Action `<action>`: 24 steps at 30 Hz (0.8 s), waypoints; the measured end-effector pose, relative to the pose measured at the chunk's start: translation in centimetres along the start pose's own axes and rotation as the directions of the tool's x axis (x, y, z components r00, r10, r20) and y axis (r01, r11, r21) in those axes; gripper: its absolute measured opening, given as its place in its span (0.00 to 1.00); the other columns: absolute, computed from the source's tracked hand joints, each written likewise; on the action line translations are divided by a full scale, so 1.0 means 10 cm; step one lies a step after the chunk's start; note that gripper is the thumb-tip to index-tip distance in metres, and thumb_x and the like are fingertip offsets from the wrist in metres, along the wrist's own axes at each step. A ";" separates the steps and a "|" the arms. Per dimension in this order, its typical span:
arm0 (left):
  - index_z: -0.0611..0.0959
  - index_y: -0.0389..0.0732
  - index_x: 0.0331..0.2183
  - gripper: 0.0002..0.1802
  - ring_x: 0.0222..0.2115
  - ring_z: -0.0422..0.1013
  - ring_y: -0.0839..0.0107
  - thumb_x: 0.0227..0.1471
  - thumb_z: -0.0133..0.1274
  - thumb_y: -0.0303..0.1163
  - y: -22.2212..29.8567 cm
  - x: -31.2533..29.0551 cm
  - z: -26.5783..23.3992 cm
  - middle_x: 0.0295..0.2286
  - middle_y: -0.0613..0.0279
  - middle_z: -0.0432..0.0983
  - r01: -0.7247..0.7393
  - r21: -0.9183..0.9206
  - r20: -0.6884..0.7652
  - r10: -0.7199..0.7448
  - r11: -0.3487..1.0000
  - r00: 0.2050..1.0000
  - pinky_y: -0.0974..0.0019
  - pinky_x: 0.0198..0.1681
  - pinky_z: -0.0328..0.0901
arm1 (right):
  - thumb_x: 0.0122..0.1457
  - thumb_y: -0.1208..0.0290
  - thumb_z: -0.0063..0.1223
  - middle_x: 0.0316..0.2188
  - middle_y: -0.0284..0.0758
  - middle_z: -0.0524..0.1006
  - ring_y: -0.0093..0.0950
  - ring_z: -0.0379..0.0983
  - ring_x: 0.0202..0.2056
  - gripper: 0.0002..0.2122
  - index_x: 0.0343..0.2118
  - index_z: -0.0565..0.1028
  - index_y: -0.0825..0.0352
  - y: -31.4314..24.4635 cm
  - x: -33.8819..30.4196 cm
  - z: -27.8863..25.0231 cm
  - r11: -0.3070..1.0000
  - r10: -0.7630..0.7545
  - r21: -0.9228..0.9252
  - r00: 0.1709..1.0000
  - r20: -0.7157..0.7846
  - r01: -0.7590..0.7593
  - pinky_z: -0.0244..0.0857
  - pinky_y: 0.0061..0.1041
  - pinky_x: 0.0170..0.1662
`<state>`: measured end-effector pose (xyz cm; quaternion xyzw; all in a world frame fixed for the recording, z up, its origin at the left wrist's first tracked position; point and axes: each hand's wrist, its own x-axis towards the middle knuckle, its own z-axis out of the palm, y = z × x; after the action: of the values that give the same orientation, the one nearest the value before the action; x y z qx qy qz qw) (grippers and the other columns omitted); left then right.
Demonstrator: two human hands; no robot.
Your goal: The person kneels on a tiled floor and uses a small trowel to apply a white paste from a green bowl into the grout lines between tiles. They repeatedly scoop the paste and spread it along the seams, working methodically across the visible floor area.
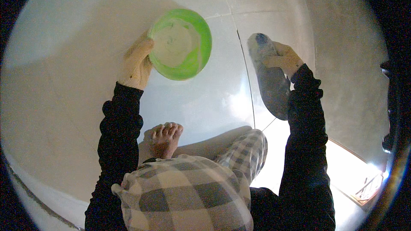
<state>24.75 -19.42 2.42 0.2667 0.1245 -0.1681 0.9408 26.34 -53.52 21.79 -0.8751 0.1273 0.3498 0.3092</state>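
Observation:
My left hand grips the left rim of a round, bright green bowl, fingers closed on its edge. A pale, off-white layer coats most of the bowl's inside, and I cannot tell what it is. On the right, my right hand is closed around a long, dark shoe. Its far end is greyish-white with a dark blue patch, and its dark, rounded near end points back toward me. Bowl and shoe are apart, both held out above the pale floor.
Pale, glossy floor tiles with dark joint lines lie below. My bare foot and my checked clothing are at the lower middle. A grey wall stands at the right, with a bright opening near its lower end.

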 end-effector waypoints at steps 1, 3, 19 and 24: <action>0.71 0.31 0.52 0.25 0.47 0.67 0.66 0.53 0.53 0.30 -0.02 0.00 -0.02 0.45 0.54 0.72 -0.018 -0.008 0.021 0.018 1.000 1.000 0.64 0.52 0.62 | 0.47 0.72 0.61 0.38 0.33 0.79 0.26 0.76 0.37 0.19 0.45 0.75 0.65 0.11 0.05 -0.02 0.999 0.034 -0.022 0.996 -0.086 -0.036 0.69 0.27 0.44; 0.71 0.32 0.52 0.25 0.46 0.68 0.67 0.53 0.54 0.30 -0.04 -0.02 -0.05 0.45 0.55 0.72 -0.045 0.003 -0.012 0.045 0.999 0.999 0.65 0.50 0.64 | 0.46 0.70 0.61 0.37 0.32 0.80 0.26 0.76 0.37 0.19 0.44 0.76 0.64 0.35 0.22 0.01 0.995 0.056 -0.068 0.982 -0.179 -0.070 0.69 0.26 0.43; 0.75 0.37 0.49 0.22 0.43 0.71 0.71 0.52 0.56 0.32 -0.19 -0.02 -0.18 0.43 0.60 0.74 0.033 0.042 -0.138 -0.027 0.999 0.990 0.68 0.46 0.67 | 0.55 0.72 0.42 0.43 0.38 0.77 0.40 0.76 0.42 0.28 0.60 0.57 0.45 0.24 0.82 0.92 0.512 0.189 -0.782 0.935 -0.299 -0.354 0.72 0.39 0.42; 0.72 0.36 0.52 0.25 0.46 0.68 0.70 0.55 0.53 0.37 -0.07 0.01 -0.03 0.47 0.58 0.71 0.051 -0.079 0.037 -0.048 0.996 0.998 0.67 0.49 0.65 | 0.52 0.76 0.44 0.41 0.37 0.78 0.39 0.76 0.38 0.30 0.58 0.62 0.42 0.13 0.33 0.37 0.259 0.126 -0.965 0.989 0.081 0.046 0.71 0.36 0.44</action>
<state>24.50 -19.81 1.84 0.2230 0.1213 -0.1910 0.9482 26.20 -52.21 16.91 -0.8515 -0.1118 0.4238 -0.2877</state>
